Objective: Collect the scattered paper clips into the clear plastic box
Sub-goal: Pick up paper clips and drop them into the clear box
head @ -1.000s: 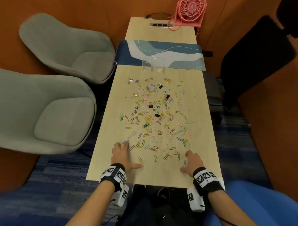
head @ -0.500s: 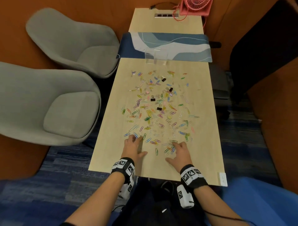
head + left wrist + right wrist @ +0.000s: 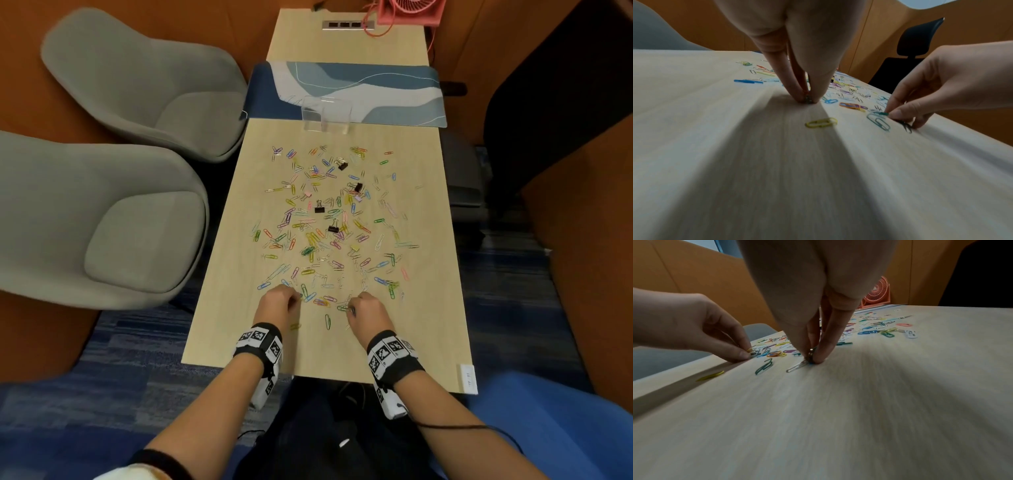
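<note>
On table (image 3: pixel 428 212), hands pinch paper clips (image 3: pixel 329 222).

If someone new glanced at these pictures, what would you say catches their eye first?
The bright scatter of paper clips across the middle of the wooden table, with a few black binder clips among them. At its near edge the left hand and right hand each pinch clips. Beyond the scatter the clear plastic box stands, partly on a blue mat.

2 grey armchairs (image 3: pixel 137 171), a pink fan (image 3: pixel 411 12), a blue mat (image 3: pixel 359 89) and black binder clips (image 3: pixel 319 207).
</note>
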Demonstrator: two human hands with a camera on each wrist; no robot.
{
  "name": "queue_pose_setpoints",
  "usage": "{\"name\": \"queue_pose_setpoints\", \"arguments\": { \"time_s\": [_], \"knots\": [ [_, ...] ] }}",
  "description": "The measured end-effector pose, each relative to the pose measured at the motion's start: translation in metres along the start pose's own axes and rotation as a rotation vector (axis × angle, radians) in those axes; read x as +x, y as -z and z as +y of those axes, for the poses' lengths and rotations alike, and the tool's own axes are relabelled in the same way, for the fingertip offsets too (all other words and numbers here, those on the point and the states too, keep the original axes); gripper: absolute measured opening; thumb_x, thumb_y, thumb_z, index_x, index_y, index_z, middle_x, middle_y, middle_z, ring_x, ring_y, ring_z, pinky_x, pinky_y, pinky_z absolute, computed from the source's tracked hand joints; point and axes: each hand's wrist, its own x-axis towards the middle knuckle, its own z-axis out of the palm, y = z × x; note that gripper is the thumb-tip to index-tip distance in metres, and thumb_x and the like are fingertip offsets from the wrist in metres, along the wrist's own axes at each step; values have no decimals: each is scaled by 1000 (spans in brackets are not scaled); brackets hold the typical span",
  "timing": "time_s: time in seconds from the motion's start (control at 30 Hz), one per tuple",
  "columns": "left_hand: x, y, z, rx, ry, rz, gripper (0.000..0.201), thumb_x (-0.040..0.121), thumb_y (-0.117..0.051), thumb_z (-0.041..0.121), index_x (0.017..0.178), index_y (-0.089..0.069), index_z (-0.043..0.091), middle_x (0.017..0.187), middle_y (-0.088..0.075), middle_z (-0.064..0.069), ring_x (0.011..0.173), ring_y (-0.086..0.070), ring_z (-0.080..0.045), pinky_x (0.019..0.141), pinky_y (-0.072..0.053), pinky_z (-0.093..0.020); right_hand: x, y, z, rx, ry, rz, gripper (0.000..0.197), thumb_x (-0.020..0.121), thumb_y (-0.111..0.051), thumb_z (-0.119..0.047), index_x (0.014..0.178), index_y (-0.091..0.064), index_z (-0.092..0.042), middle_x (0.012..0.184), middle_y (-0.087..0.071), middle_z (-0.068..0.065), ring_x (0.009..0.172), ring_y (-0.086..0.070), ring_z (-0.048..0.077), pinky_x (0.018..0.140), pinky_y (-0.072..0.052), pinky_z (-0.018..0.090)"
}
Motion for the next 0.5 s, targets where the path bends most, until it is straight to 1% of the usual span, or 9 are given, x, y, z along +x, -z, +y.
{"name": "queue_pose_setpoints", "arguments": {
  "time_s": [0.07,0.13,0.2,0.27,0.3,0.37,0.4,0.47,0.5],
  "knots": [
    [4,3,3,-10,53,19,10,76,-63,7,70,-67,14,70,-66,-1,67,-62,-20,64,-53,-28,5,6,-6,-137,-8,-94,18,88,-49,-2,95,-65,0,95,-61,16,86,-63,31,68,-45,30],
    [8,6,6,-17,67,-9,13,76,-63,12,66,-60,19,61,-60,4,59,-57,-16,59,-52,-28,11,13,-17,-283,32,-190,23,86,-45,8,100,-62,1,99,-62,16,91,-63,30,68,-44,31],
    [15,11,8,4,73,-44,12,75,-61,13,64,-59,19,58,-57,7,58,-56,-14,57,-51,-26,19,15,-28,-392,111,-239,28,86,-45,13,105,-61,0,104,-62,16,95,-63,30,75,-49,33],
    [24,15,6,7,89,-65,10,72,-60,13,63,-61,18,58,-58,7,59,-57,-14,58,-52,-24,28,17,-36,-462,177,-262,29,87,-45,12,108,-61,0,107,-62,15,98,-63,30,81,-51,34],
    [28,17,5,-15,98,-73,10,70,-61,12,62,-62,18,58,-59,6,59,-58,-15,59,-52,-23,32,19,-37,-474,180,-265,28,88,-45,11,109,-60,0,107,-63,15,99,-63,30,81,-51,35],
    [36,22,1,-94,100,-76,12,68,-68,11,59,-64,19,59,-63,6,59,-60,-13,59,-52,-21,43,28,-35,-440,131,-268,26,87,-46,8,107,-61,-1,105,-62,16,98,-63,31,80,-51,35],
    [41,27,-1,-145,96,-70,16,66,-72,10,57,-64,21,59,-64,7,58,-61,-11,59,-52,-21,48,34,-30,-385,79,-259,24,86,-47,5,103,-62,-2,102,-63,16,96,-63,31,79,-52,35],
    [52,38,-3,-264,92,-67,25,64,-78,7,55,-64,25,59,-66,8,55,-60,-6,59,-51,-20,58,45,-13,-206,-36,-215,15,82,-57,-5,92,-68,-4,92,-66,13,87,-65,27,77,-55,33],
    [58,45,-3,-326,94,-75,26,65,-79,5,57,-66,25,60,-67,7,55,-60,-4,59,-51,-18,62,50,-2,-98,-94,-179,11,78,-65,-11,85,-72,-7,85,-69,9,82,-66,24,75,-56,30]
  ]
}}
